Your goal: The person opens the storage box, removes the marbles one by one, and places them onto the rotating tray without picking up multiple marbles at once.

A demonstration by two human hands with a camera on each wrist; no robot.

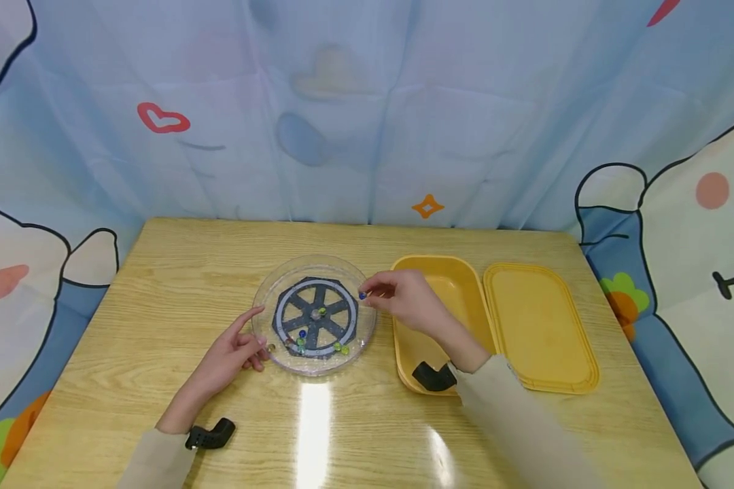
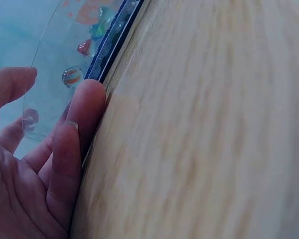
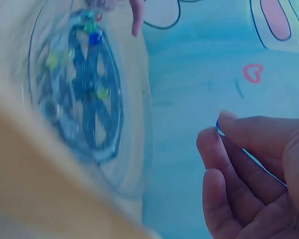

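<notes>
A round clear plastic dish (image 1: 313, 372) stands on the wooden table, with a dark spoked wheel shape showing at its base. Several glass marbles lie in it, among them a blue marble (image 1: 302, 333), a yellow-green marble (image 1: 323, 312) and one with an orange swirl (image 2: 72, 76). My left hand (image 1: 235, 353) grips the dish's near left rim, thumb on the inner side, lower fingers against the outside and index finger extended. Over the right rim, my right hand (image 1: 412, 299) pinches another blue marble (image 1: 362, 295) between thumb and fingertips, mostly covered by them in the right wrist view.
An open yellow box (image 1: 406, 353) sits right of the dish, beneath my right forearm. Its flat yellow lid (image 1: 541, 326) lies against its right side. A printed blue curtain (image 1: 367, 136) hangs behind the table. Black wrist cameras are worn on both arms.
</notes>
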